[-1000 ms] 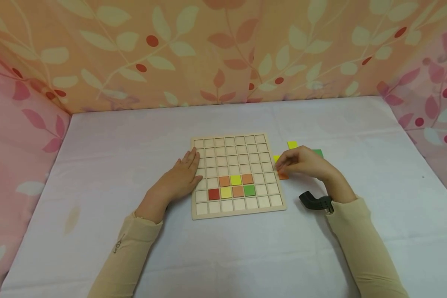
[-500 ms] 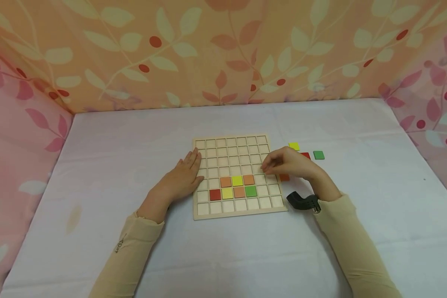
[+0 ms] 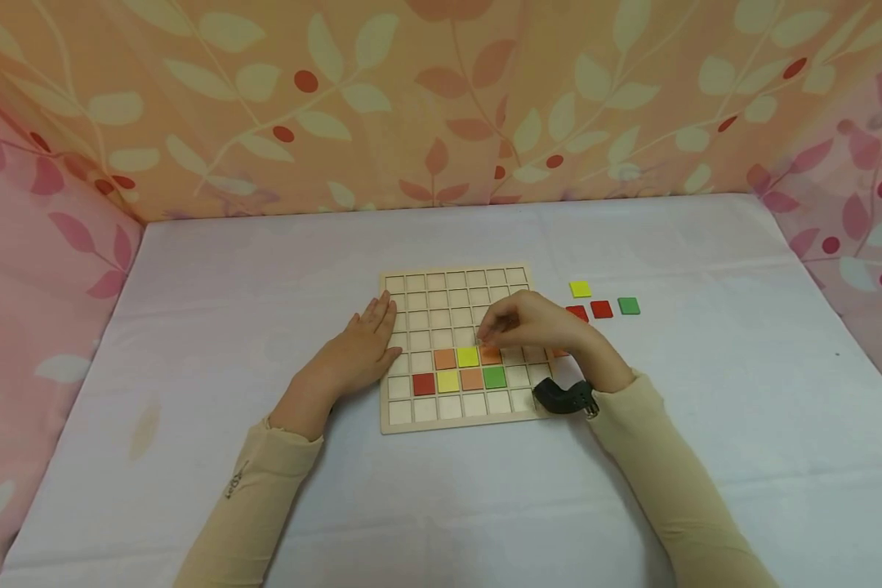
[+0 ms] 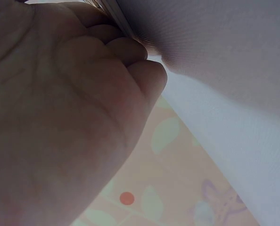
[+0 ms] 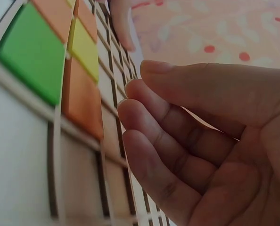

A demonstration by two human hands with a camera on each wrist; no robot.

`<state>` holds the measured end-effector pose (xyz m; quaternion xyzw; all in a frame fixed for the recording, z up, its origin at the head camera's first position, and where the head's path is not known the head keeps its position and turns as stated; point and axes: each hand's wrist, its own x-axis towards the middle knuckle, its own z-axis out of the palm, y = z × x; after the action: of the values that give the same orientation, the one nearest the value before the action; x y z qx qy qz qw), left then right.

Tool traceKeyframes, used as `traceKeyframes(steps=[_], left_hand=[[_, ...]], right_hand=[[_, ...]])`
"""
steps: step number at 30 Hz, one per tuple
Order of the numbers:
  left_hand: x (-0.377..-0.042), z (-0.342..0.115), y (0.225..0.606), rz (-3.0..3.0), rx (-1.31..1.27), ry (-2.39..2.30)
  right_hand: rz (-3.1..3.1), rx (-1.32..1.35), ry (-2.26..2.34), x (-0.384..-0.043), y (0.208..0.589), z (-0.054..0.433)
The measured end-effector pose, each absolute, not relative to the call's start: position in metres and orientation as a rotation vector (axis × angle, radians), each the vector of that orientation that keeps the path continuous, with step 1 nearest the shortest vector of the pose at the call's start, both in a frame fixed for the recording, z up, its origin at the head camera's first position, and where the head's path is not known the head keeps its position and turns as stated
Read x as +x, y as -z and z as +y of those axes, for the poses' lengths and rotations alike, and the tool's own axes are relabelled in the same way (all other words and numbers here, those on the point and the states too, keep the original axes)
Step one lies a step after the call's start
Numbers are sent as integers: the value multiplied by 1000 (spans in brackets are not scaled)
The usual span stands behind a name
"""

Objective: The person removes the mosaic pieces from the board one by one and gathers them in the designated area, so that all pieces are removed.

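A wooden grid board lies on the cloth, holding red, yellow, orange and green square tiles in two of its lower rows. My left hand rests flat along its left edge, fingers extended; the left wrist view shows its palm side beside the board's rim. Over the right half of the board is my right hand, its thumb and fingers drawn together just above the row with the orange tile. Whether a tile sits between those fingertips is hidden in both views. The green tile lies in the row nearer me.
Right of the board lie loose tiles: a yellow tile, two red tiles, a green tile and a partly covered orange tile. A black strap-like piece sticks out at the right wrist. Patterned fabric walls the white table.
My right hand has moved left from the loose tiles to over the board, uncovering the red tiles. My left hand stays on the board's edge.
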<state>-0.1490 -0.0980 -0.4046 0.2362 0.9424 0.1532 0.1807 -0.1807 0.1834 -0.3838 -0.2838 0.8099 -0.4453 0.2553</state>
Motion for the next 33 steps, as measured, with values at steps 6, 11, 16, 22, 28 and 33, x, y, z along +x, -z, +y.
traceKeyframes(steps=[6,11,16,22,28,33], left_hand=[[-149,-98,406,2663,667,-423],[-150,-98,406,2662,664,-418],[-149,-98,406,2661,663,-414],[-150,-98,407,2660,650,-410],[-150,-98,406,2661,648,-414],[-150,-98,406,2659,647,-415]], right_hand=[[2182,-848,1201,-183,384,170],[2176,-864,1193,-186,387,161],[2187,-890,1167,-190,391,153],[2176,-906,1154,-192,391,143],[2158,-861,1161,-192,395,138],[2170,-867,1146,-192,398,137]])
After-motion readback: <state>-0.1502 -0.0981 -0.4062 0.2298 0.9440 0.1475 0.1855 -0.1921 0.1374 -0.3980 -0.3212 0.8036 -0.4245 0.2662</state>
